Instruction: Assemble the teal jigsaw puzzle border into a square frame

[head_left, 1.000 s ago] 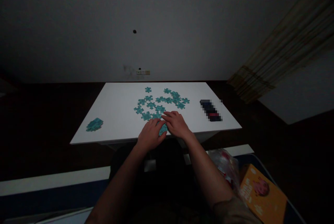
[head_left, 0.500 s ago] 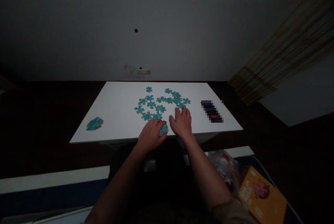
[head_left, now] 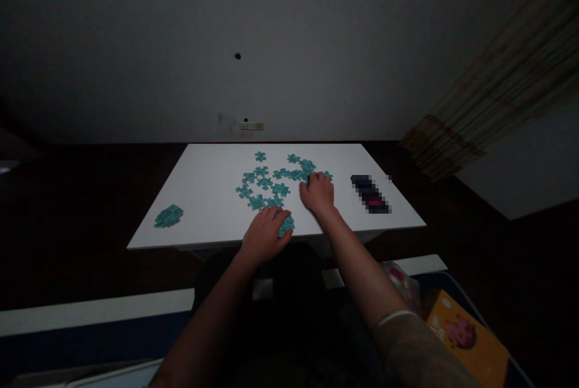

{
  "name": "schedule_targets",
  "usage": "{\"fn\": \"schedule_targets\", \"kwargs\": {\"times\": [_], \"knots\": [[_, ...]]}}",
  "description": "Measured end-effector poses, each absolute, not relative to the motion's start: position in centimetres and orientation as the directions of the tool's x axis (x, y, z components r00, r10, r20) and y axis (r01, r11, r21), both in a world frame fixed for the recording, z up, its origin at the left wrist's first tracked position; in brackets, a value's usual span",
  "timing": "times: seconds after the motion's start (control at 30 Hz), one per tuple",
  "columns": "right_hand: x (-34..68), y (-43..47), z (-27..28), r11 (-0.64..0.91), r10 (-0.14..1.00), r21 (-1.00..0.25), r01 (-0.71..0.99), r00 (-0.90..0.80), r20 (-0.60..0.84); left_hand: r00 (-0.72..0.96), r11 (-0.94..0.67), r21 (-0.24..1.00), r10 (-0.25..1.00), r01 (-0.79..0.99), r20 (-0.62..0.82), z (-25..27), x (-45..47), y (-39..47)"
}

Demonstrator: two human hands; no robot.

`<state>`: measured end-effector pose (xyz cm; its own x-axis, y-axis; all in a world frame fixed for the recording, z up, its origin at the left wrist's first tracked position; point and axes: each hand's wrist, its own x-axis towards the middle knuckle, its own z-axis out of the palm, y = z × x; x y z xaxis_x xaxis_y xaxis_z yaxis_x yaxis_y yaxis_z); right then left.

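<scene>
Teal jigsaw puzzle pieces point(head_left: 265, 183) lie spread over the middle of a white table point(head_left: 217, 222). At the near edge my left hand point(head_left: 265, 234) is curled around a small stack of puzzle pieces point(head_left: 286, 225), its thumb and fingers on either side. My right hand point(head_left: 318, 196) reaches into the right-hand cluster of pieces point(head_left: 307, 165), fingers bent down and closed at a puzzle piece that they mostly cover. Another teal piece point(head_left: 328, 176) shows just beyond its fingers on the right.
A pile of teal pieces point(head_left: 169, 216) sits at the table's left. A pixelated dark object point(head_left: 371, 194) lies at the right. Beside me on the right are an orange box point(head_left: 470, 340) and a clear plastic bag point(head_left: 402, 282). A wall stands behind the table.
My right hand has moved forward and slightly right, onto the right-hand cluster, and its fingers have curled in. My left hand stays at the stack. The view has shifted slightly.
</scene>
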<state>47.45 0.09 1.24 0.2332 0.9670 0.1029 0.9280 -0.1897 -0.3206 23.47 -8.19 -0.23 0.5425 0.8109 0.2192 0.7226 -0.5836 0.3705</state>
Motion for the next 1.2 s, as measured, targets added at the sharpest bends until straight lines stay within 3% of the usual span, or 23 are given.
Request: {"fn": "schedule_targets", "kwargs": {"times": [0.67, 0.9, 1.07, 1.2], "knots": [[48.3, 2.8, -0.2, -0.202, 0.949, -0.468, 0.86, 0.29, 0.124, 0.551, -0.566, 0.463, 0.814, 0.682, 0.185, -0.7, 23.5, -7.8], [48.9, 2.3, 0.5, -0.152, 0.932, -0.663, 0.733, 0.33, 0.152, 0.545, -0.567, 0.46, 0.815, 0.683, 0.197, -0.7, 23.5, -7.8], [48.1, -1.1, 0.3, -0.023, 0.957, -0.828, 0.56, 0.252, 0.144, 0.489, -0.547, 0.438, 0.836, 0.713, 0.248, -0.8, 23.6, -8.8], [47.2, -4.6, -0.4, 0.027, 0.988, -0.886, 0.464, 0.124, 0.095, 0.431, -0.496, 0.486, 0.868, 0.72, 0.247, -1.4, 23.5, -9.3]]}}
